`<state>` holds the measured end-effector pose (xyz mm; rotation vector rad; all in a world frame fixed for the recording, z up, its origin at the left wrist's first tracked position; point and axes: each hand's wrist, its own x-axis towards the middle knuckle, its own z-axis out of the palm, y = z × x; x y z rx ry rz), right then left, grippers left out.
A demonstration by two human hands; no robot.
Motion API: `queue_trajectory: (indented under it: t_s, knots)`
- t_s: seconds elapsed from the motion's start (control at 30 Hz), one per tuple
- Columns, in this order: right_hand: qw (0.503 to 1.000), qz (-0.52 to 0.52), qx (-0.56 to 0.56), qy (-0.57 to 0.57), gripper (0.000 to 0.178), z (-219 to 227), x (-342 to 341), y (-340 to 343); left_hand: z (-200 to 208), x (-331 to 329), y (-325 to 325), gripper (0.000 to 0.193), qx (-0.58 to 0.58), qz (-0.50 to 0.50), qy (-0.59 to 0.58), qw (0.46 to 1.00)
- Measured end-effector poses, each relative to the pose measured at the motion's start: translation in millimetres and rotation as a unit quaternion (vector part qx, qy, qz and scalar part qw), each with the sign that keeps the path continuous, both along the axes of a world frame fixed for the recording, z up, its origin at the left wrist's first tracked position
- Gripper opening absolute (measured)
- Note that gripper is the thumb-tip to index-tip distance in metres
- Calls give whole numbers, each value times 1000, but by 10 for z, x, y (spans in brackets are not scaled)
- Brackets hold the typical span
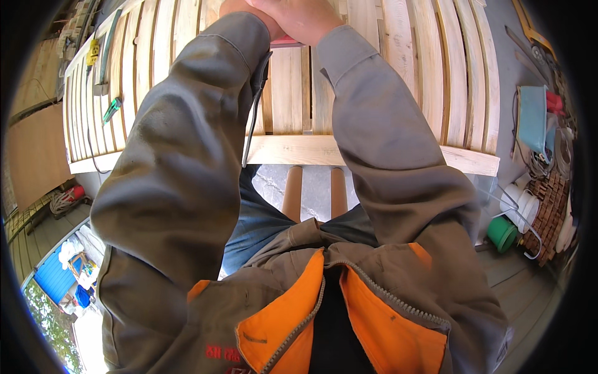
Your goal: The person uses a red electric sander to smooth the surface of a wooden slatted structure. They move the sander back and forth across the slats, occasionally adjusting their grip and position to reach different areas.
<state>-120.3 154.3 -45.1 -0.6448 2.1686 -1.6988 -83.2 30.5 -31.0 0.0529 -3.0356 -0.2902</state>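
1. Reaching far forward, the left hand (237, 7) and the right hand (300, 15) meet over the slatted wooden bench (288, 93).
2. Both hands are cut off at the top, so I cannot tell if they are squeezing something or loose.
3. A red thing (288, 42) peeks out just below the hands, in front of the slats; most of it is hidden.
4. A dark cord (256, 106) hangs beside the left sleeve (187, 112).
5. Over on the left, a small green tool (112, 110) lies on the slats.
6. Past the bench's right side is a blue bin (532, 115).
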Motion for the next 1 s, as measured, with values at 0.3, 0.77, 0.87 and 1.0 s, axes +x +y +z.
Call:
queue_trajectory:
  t_s: [0.3, 0.77, 0.87, 1.0]
  knots:
    - [999, -24, 12, 34, 74, 60, -415, -89, -144, -422, -270, 43, -20, -47, 48, 998]
    - [1000, -18, 19, -3, 73, 186, -384, 96, -30, -519, 83, 41, 24, 52, -7, 998]
    - [998, -9, 20, 59, 72, -68, -283, 151, 205, -244, 292, 54, -4, 70, -58, 996]
    - [999, -3, -4, 43, 71, -85, 87, 204, 255, 126, 382, 62, -10, 66, -82, 994]
